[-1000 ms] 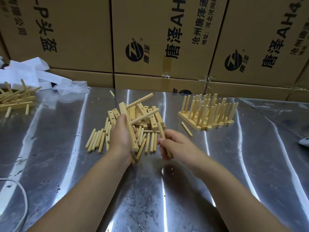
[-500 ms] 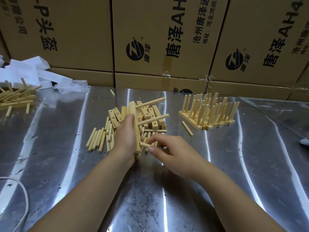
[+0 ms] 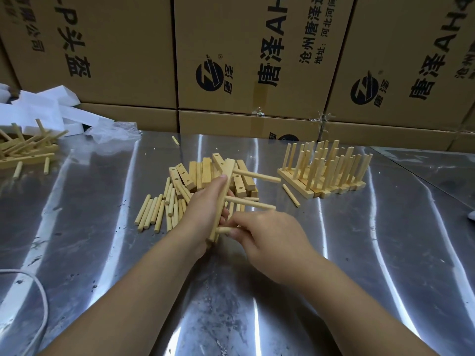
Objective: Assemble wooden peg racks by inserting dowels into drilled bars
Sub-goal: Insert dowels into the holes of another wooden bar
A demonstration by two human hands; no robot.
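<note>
One drilled bar [image 3: 229,167] is gripped in the left hand [image 3: 203,209], with the fingers curled round it, and is held tilted above the tabletop [image 3: 359,253] in front of the heap of spare bars [image 3: 203,173]. Two dowels, an upper one [image 3: 257,176] and a middle one [image 3: 249,203], are seen seated in this bar and pointing to the right. A third dowel [image 3: 223,229] is pinched in the fingers of the right hand [image 3: 267,232], its end set at the lower part of the bar; how far it is seated cannot be told.

More than a dozen loose dowels [image 3: 159,211] are laid side by side left of the heap. Finished racks [image 3: 326,170] are stood in a row to the right, pegs upward; an exact count is prevented by overlap. One single dowel [image 3: 291,196] is lain just beside them, and another small one [image 3: 175,140] near the far edge.

At the far left a second pile of wooden parts [image 3: 23,147] is seen, with white foam pieces [image 3: 46,106] behind it. Three large printed cartons [image 3: 257,60] are stacked along the back. One white cable [image 3: 38,304] is curved at the near left.
</note>
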